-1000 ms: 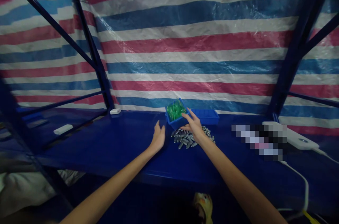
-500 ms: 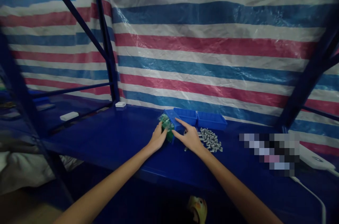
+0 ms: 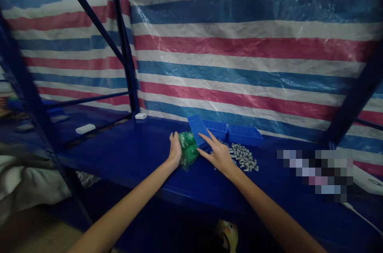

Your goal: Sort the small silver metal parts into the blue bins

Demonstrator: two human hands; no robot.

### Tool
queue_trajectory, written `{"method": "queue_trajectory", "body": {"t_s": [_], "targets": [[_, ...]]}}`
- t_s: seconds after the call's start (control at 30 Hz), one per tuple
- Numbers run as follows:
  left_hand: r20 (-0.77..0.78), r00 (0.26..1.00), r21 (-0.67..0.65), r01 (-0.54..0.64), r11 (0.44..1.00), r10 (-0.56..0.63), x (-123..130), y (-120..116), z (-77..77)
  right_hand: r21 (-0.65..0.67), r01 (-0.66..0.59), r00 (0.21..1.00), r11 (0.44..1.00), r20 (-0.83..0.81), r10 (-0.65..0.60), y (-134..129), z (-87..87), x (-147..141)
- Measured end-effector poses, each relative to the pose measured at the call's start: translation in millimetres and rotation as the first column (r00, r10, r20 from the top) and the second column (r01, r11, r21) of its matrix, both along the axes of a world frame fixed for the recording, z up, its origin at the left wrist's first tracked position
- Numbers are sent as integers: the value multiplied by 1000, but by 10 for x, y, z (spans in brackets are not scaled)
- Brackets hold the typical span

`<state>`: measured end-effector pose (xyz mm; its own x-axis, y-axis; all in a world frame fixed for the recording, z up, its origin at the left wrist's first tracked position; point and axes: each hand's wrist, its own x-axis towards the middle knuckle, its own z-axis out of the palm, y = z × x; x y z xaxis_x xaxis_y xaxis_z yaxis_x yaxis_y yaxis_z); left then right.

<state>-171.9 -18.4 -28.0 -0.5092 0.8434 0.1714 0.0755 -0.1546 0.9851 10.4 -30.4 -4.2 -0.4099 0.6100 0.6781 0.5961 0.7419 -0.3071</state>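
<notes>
My left hand [image 3: 175, 150] is upright at the left side of some green items in clear wrapping [image 3: 188, 151], its palm against them and its fingers not wrapped round them. A tilted blue bin [image 3: 197, 127] stands just behind and to the right of the green items. My right hand [image 3: 218, 151] has its fingers spread, with fingertips on the near right side of that bin. Beside my right hand lies a heap of small silvery metal parts [image 3: 245, 157], some of it hidden by the hand.
Two blue bins, a left one [image 3: 218, 129] and a right one [image 3: 245, 135], stand at the back. A white box [image 3: 140, 116] is by the left post. A blurred-out item [image 3: 317, 173] and a white device with a cable [image 3: 366, 179] lie right.
The bin has come up and away from the green items, which now show more fully. My left hand has shifted to their left side. The view has turned slightly right to left.
</notes>
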Motion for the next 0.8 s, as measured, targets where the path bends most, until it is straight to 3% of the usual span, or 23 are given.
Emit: {"method": "queue_trajectory", "body": {"t_s": [0.1,0.2,0.27,0.37,0.43,0.53,0.63,0.8], "targets": [[-45,997,-119,-63,991,58,-3,-27,52,-2,-7,1000,1000,-20,7,31,-9,14],[-206,977,-153,-87,984,55,19,-66,110,-25,4,996,1000,-88,-6,58,-16,25],[-331,937,-120,-156,980,109,31,-85,126,-39,4,992,999,-129,-9,64,-4,39],[-503,840,41,-213,976,205,33,-102,108,-61,0,981,998,-196,-12,67,32,74],[-616,760,119,-171,978,207,32,-112,83,-62,5,968,998,-251,-20,79,57,106],[-744,653,90,-108,990,139,43,-136,65,-26,7,933,1000,-358,-16,122,83,158],[-789,608,45,-78,996,83,57,-165,87,-38,-13,881,999,-474,-7,169,99,200],[-832,553,46,-19,999,49,63,-181,205,-182,-117,747,976,-664,-34,205,155,227]]}}
